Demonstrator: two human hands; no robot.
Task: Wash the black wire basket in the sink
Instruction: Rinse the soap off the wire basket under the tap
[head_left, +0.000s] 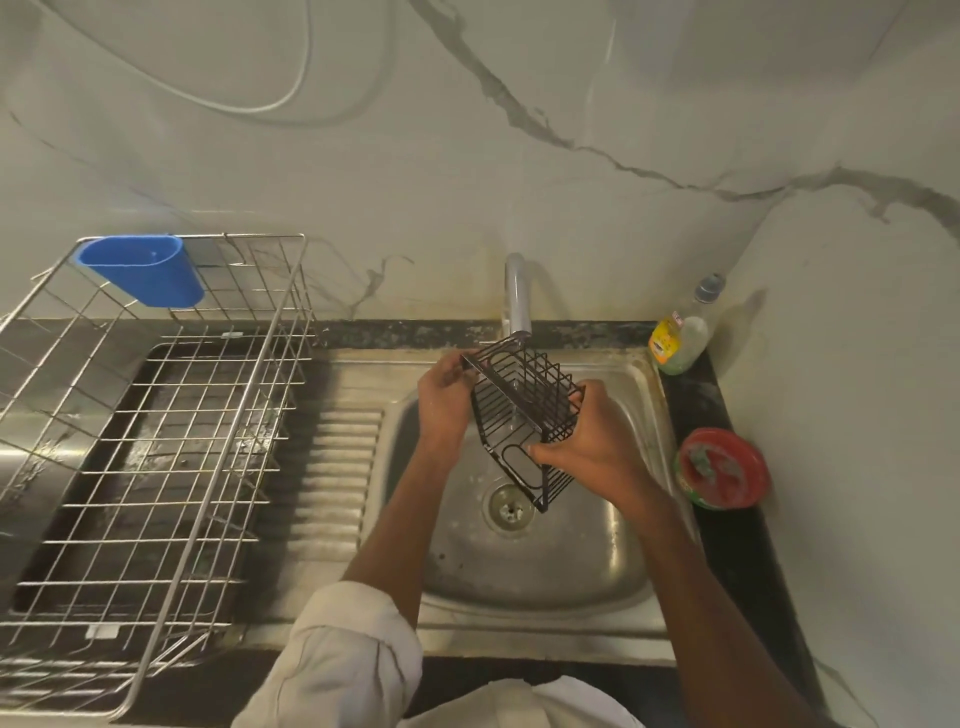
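Note:
The black wire basket (522, 415) hangs tilted over the steel sink (550, 561), right under the tap (517, 296). A thin stream of water runs from the tap through its wires. My left hand (441, 405) grips the basket's upper left edge. My right hand (587, 441) holds its right side, thumb on the lower front frame. The drain (510, 508) lies just below the basket's bottom corner.
A large steel wire dish rack (156, 441) with a blue plastic cup holder (143, 273) stands on the left. The ribbed drainboard (337, 478) lies between rack and basin. A dish soap bottle (683, 338) and a red-lidded tub (722, 467) stand on the right counter by the wall.

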